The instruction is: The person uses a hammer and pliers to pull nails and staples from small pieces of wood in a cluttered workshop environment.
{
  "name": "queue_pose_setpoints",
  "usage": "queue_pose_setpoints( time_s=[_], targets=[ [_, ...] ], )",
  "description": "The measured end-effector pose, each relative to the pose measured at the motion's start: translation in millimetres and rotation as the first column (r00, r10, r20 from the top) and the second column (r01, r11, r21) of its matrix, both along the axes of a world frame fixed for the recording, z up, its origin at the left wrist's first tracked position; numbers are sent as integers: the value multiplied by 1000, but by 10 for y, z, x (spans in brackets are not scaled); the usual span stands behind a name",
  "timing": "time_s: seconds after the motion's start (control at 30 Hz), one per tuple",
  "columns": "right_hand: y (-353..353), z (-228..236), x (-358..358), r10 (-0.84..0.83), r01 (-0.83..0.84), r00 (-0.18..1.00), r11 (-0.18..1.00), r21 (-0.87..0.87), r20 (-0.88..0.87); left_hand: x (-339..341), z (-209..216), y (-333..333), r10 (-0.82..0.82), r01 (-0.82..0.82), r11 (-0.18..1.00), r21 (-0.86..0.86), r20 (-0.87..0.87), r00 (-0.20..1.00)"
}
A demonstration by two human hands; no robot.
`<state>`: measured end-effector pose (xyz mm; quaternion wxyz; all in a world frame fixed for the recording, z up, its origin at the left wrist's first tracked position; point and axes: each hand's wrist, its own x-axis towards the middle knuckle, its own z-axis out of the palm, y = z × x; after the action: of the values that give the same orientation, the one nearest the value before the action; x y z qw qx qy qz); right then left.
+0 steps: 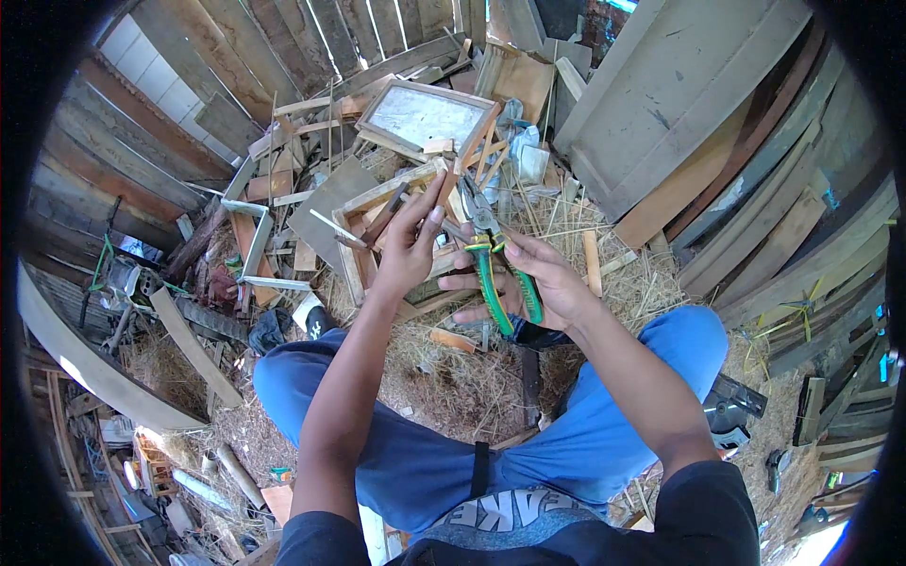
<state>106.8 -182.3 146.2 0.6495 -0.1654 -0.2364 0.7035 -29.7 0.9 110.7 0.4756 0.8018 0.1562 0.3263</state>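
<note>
My right hand [528, 278] holds a pair of pliers [494, 264] with green and black handles, the jaws pointing up and away from me. My left hand [411, 241] is raised beside it with the fingers pinched near the plier jaws; whether it holds a small nail or wire there is too small to tell. Just beyond both hands lies a small wooden frame [377, 212] of thin slats on the straw. My knees in blue trousers [604, 415] spread below the hands.
A framed panel [420, 113] lies further back among loose wood scraps and slats [274, 179]. Wide grey boards [661, 94] lean at the right. Straw [453, 377] covers the ground. Metal junk [123, 283] sits at the left, a dark tool [731, 406] by my right knee.
</note>
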Motion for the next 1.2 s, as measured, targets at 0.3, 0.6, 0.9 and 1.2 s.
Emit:
queue_pose_setpoints(
  time_s=[0.3,0.6,0.9,1.2],
  targets=[
    [-37,47,-4,39,-39,999,999,4,-20,3,-37,14,-5,5,999,39,-5,1000],
    [-60,-97,-100,45,-51,986,998,-34,-162,-10,-35,-68,50,-51,999,3,82,995],
    [-70,-21,-220,7,-18,992,996,-89,-126,22,-81,-126,149,-159,985,64,131,980],
    [-70,-34,-162,56,-61,981,998,-17,-184,33,-168,-173,134,-117,986,-115,149,980]
  ],
)
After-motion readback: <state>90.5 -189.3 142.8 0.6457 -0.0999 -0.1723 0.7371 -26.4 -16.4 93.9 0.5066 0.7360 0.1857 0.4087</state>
